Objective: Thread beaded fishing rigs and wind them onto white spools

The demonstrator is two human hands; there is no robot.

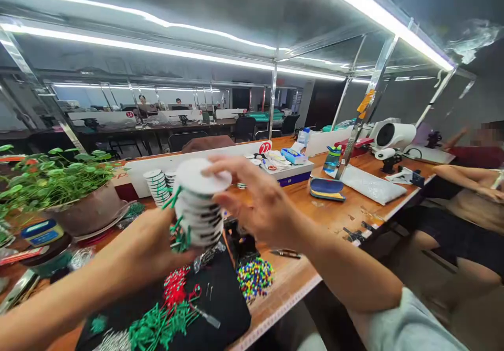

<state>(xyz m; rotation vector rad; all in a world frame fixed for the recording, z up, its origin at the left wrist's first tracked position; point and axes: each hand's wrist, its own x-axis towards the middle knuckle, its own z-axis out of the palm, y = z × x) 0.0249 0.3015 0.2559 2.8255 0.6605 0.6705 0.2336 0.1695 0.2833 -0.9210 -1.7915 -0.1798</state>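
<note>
My left hand (151, 238) is wrapped round a tall stack of white discs (199, 212) with green cord showing along its left side. At the top, my right hand (260, 199) has its thumb and fingers at the right edge of the uppermost white disc (191, 175); motion blurs them a little. Below the stack lies a black mat (220, 293) bearing a bundle of green cords (165, 325), red cords (176, 288) and silvery pieces (114, 340). Behind the left hand stand more stacked discs with green cord (155, 185).
Multicoloured beads (255, 277) lie beside the mat, near a dark pen-like tool (286, 254). A potted plant (79, 199) stands at left. Further right are a blue case (326, 188), a water bottle (332, 159) and a white plastic package (368, 183). Another person sits at far right.
</note>
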